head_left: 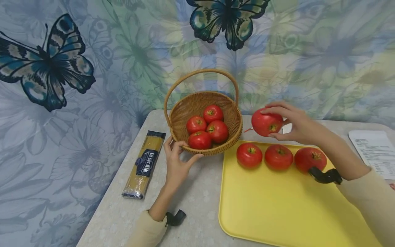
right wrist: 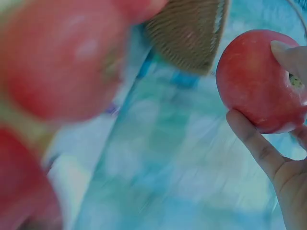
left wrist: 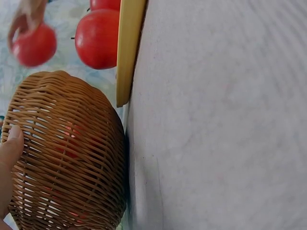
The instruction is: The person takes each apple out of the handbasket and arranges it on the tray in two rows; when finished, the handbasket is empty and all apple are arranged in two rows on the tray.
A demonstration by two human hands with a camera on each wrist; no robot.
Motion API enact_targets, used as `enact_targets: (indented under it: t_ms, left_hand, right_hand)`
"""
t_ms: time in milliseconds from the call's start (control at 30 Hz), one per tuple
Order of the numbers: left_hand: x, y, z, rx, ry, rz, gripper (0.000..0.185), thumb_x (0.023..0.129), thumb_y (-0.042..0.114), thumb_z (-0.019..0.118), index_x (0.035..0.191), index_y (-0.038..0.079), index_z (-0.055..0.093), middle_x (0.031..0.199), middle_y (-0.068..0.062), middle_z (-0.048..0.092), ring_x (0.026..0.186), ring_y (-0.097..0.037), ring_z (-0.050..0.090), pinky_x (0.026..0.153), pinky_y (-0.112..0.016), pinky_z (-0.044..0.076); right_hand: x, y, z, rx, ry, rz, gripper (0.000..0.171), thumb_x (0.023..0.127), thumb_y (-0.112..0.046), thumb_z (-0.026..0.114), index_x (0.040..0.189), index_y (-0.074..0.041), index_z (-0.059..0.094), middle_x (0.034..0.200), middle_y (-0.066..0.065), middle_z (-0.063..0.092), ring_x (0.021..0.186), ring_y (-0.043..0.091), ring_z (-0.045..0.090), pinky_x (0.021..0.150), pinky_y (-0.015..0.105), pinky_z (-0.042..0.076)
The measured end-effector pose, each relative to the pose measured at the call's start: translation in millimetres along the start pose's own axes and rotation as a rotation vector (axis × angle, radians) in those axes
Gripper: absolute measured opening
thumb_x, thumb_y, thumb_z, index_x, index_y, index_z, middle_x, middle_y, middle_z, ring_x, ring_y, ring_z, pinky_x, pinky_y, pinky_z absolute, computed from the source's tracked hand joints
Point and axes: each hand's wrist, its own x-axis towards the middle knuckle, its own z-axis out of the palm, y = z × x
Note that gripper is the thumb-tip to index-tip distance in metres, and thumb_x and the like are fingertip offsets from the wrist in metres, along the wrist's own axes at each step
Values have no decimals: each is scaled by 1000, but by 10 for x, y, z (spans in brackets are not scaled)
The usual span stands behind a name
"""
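Observation:
A wicker basket (head_left: 228, 103) with a tall handle holds several red tomatoes (head_left: 200, 140) and leans with its opening toward me. My left hand (head_left: 178, 164) grips its front left rim; in the left wrist view the thumb (left wrist: 13, 143) lies against the weave. To the right of the basket, above the yellow tray (head_left: 277, 206), my right hand (head_left: 296, 124) holds one tomato (head_left: 263, 121) between thumb and fingers, also seen as a whole tomato (right wrist: 261, 81) in the right wrist view. Three more tomatoes (head_left: 278, 157) sit in a row along the tray's far edge.
A packet of spaghetti (head_left: 145, 164) lies left of the basket. At the right edge of the table (head_left: 197, 206) is a printed sheet (head_left: 373, 149). A wall covering with butterflies (head_left: 229, 20) hangs close behind the basket.

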Motion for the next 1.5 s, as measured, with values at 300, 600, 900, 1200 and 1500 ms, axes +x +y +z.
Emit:
enact_targets:
  t_ms: [300,600,900,1200,1500]
  left_hand:
    - [-2,337,-13,-22,-1,-60,48,73,10,86,102,0,49,149,-26,19,136,-37,38,99,-58,47]
    - [5,33,38,-16,16,-42,51,70,23,89,101,7,52,150,-20,21,135,-39,38,96,-55,49]
    - [7,10,29,7,12,-12,50,73,33,87,102,11,52,150,-20,22,136,-37,39,94,-54,50]
    - [10,-3,33,21,12,-8,49,73,31,87,102,11,52,150,-22,21,137,-38,37,94,-55,50]
    - [14,9,46,-15,13,-12,52,70,22,89,103,7,52,151,-21,20,137,-40,37,96,-55,50]
  right_hand:
    - [-1113,441,-405,-109,47,295,89,59,10,88,138,-10,51,126,-20,43,97,-17,42,60,12,53]
    - [-1985,877,-490,-84,-2,619,72,73,-10,87,133,-7,47,108,-33,39,72,-13,46,50,22,54]
    - [-2189,1010,-326,32,-159,651,70,80,-15,81,136,-2,42,112,-44,32,83,-20,44,60,21,55]
    - [-2049,1009,-341,84,-382,779,71,99,-30,59,147,7,21,134,38,42,90,16,59,65,27,55]
    - [-2067,1033,-273,46,-326,702,70,98,-26,61,150,2,24,139,25,43,104,22,55,77,42,58]
